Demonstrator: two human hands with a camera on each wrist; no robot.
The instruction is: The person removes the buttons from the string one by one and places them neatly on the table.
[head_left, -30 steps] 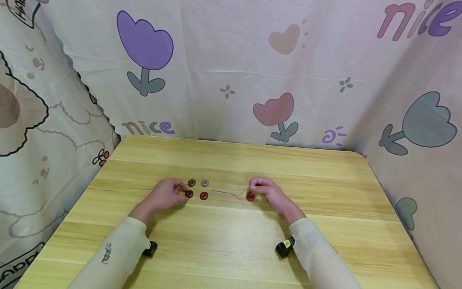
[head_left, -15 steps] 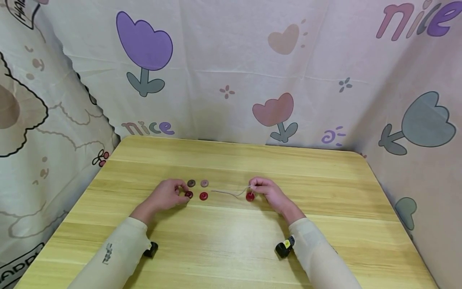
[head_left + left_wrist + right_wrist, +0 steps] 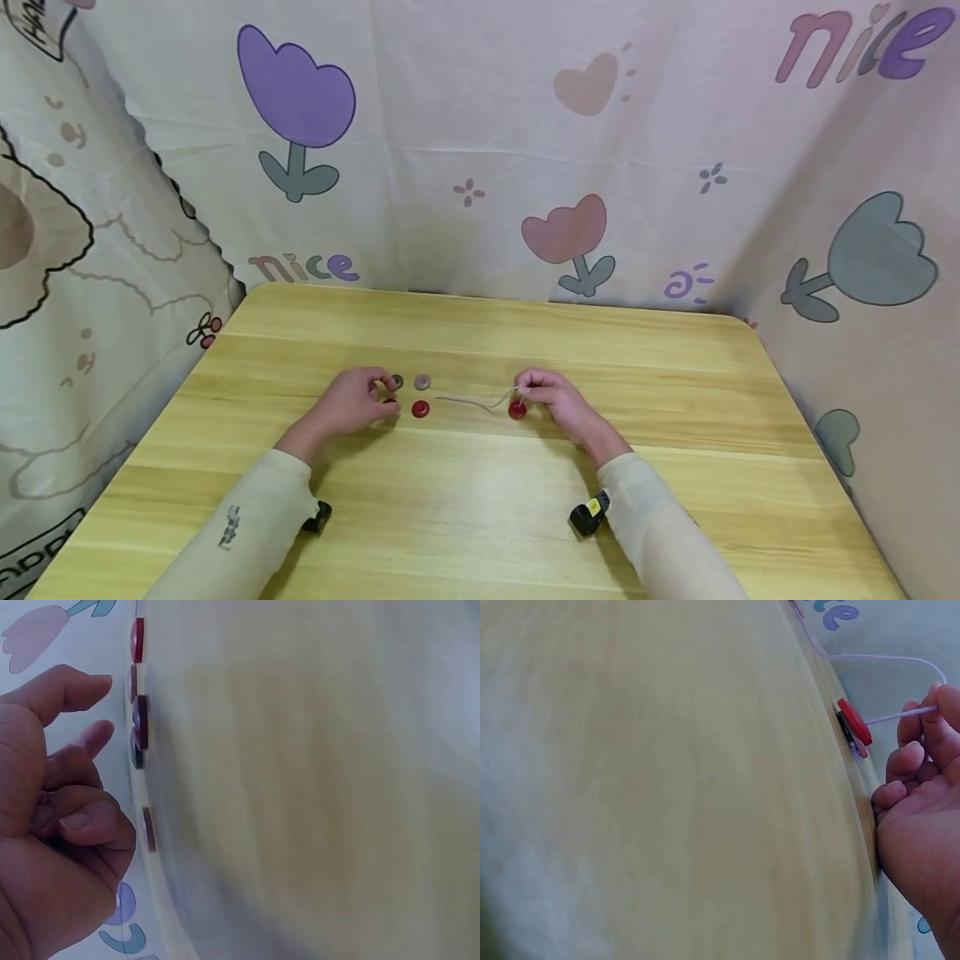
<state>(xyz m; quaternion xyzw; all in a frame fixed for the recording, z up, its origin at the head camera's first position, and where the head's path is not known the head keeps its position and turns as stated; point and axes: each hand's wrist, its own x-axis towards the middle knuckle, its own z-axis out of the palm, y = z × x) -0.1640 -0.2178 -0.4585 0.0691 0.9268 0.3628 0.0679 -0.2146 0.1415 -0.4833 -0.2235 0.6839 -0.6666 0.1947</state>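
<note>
My left hand hovers over the left side of a small group of buttons, thumb and index finger apart with nothing between them. Its fingers partly cover a dark red button and a dark brown button. Beside these lie a pink button and a red button. In the left wrist view, a brown button also lies near the hand. My right hand pinches a thin pale string, threaded through another red button tilted close over the table.
The string's free end trails left across the wooden table toward the buttons. A patterned cloth hangs behind the table and at both sides. Black cameras sit at the wrists.
My left hand has shifted slightly right and spread its thumb and index finger, now covering more of the dark red and dark brown buttons. The right hand keeps its pinch on the string.
</note>
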